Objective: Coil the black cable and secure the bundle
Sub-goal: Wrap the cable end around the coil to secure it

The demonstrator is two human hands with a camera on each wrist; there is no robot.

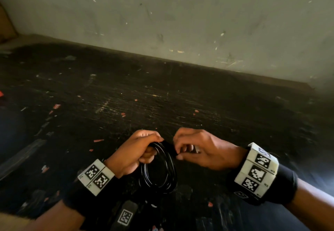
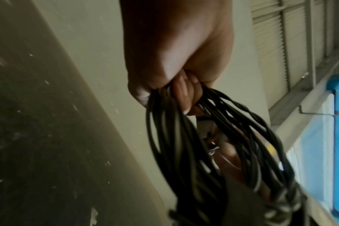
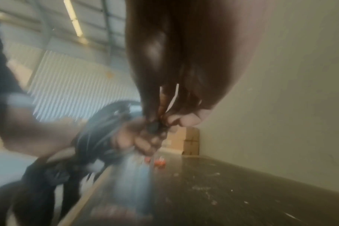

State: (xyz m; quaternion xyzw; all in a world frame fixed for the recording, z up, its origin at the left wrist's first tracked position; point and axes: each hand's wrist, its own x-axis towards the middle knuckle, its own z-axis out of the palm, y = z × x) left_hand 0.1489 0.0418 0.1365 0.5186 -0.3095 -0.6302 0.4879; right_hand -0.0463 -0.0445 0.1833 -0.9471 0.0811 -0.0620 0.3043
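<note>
Above the scuffed desk (image 1: 162, 93), the left hand (image 1: 133, 154) grips the coiled black cable (image 1: 159, 169) so its loops stay gathered, freeing the right hand (image 1: 197, 149) to pinch something small at the coil's top, probably a tie.

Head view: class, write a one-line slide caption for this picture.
Left hand grips the coiled black cable above a scuffed dark table while the right hand pinches the coil's top.
</note>
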